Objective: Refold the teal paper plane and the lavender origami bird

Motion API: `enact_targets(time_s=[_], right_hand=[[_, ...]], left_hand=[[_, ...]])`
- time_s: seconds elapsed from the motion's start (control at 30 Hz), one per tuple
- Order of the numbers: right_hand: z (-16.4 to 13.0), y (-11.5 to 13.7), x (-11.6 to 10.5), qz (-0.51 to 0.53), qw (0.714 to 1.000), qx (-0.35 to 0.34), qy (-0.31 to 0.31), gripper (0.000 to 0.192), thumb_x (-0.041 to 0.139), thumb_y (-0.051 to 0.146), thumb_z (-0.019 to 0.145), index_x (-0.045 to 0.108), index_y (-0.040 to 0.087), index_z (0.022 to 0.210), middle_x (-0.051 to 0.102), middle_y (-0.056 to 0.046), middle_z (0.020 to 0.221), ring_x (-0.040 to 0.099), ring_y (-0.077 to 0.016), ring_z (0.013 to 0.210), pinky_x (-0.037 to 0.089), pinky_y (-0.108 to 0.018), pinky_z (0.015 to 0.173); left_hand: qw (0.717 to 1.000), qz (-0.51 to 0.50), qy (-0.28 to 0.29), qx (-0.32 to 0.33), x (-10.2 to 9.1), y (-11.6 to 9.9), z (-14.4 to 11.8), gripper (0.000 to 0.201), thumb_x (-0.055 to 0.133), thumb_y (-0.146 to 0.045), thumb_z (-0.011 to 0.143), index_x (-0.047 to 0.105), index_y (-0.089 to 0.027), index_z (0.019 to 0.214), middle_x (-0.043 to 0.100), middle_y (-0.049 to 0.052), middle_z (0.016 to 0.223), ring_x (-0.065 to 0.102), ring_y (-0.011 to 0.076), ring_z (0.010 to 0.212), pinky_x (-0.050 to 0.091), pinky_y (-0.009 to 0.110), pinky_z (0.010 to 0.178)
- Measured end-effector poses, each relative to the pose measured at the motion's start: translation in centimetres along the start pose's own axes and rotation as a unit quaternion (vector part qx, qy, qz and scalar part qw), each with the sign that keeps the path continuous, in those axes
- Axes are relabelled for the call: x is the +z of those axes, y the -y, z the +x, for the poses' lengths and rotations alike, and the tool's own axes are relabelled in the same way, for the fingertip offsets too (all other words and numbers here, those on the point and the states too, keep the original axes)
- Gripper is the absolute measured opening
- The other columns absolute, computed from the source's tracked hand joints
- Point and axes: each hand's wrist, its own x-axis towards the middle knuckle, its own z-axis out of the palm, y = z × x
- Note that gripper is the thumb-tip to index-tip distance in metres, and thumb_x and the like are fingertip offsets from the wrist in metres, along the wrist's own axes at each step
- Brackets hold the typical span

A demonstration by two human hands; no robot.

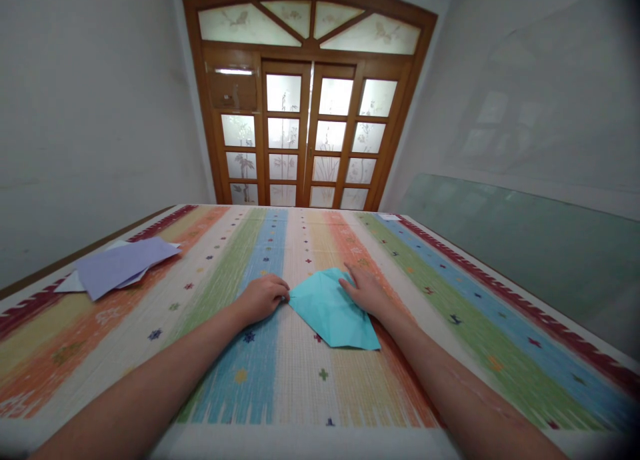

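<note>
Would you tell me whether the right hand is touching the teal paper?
Touching: the head view shows the right hand lying flat on the teal paper.

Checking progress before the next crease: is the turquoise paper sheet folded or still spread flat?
Folded. The turquoise paper sheet lies as an irregular pointed shape with crease lines across it, left hand pinching its left tip, right hand pressing its right edge.

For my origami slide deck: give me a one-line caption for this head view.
Left hand pinches the teal folded paper's corner while the right hand presses it flat on a striped tablecloth.
</note>
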Motion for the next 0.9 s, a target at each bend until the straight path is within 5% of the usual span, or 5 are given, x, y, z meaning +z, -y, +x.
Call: enact_targets(time_s=[0.13, 0.27, 0.9], right_hand=[[0.0, -0.2, 0.6, -0.07, 0.995, 0.075, 0.012, 0.065, 0.041, 0.061, 0.091, 0.043, 0.025, 0.145, 0.034, -0.017, 0.154, 0.019, -0.042, 0.144, 0.012, -0.071, 0.108], [0.0, -0.2, 0.8, -0.08, 0.993, 0.089, 0.023, 0.062, 0.037, 0.062, 0.093, 0.044, 0.028, 0.144, 0.034, -0.016, 0.154, 0.017, -0.042, 0.144, 0.009, -0.072, 0.106], [-0.1, 0.8, 0.2, -0.05, 0.996, 0.037, 0.058, 0.059, 0.034, 0.056, 0.096, 0.037, 0.029, 0.149, 0.039, -0.01, 0.152, 0.022, -0.0418, 0.143, 0.015, -0.068, 0.11]], left_hand=[[1.0, -0.005, -0.001, 0.008, -0.3, -1.2, 0.1, 0.028, 0.049, -0.015, 0.091, 0.068, -0.02, 0.112, 0.07, 0.007, 0.104, 0.061, 0.0204, 0.101, 0.047, 0.034, 0.09], [0.998, 0.001, 0.025, 0.05, -0.5, -2.1, 0.1, 0.033, 0.049, -0.025, 0.095, 0.061, -0.022, 0.125, 0.066, 0.009, 0.118, 0.058, 0.022, 0.11, 0.045, 0.038, 0.097], [0.995, -0.01, 0.054, 0.087, -0.4, -2.4, 0.3, 0.028, 0.047, -0.026, 0.096, 0.068, -0.024, 0.115, 0.07, 0.006, 0.112, 0.061, 0.0198, 0.107, 0.044, 0.037, 0.098]])
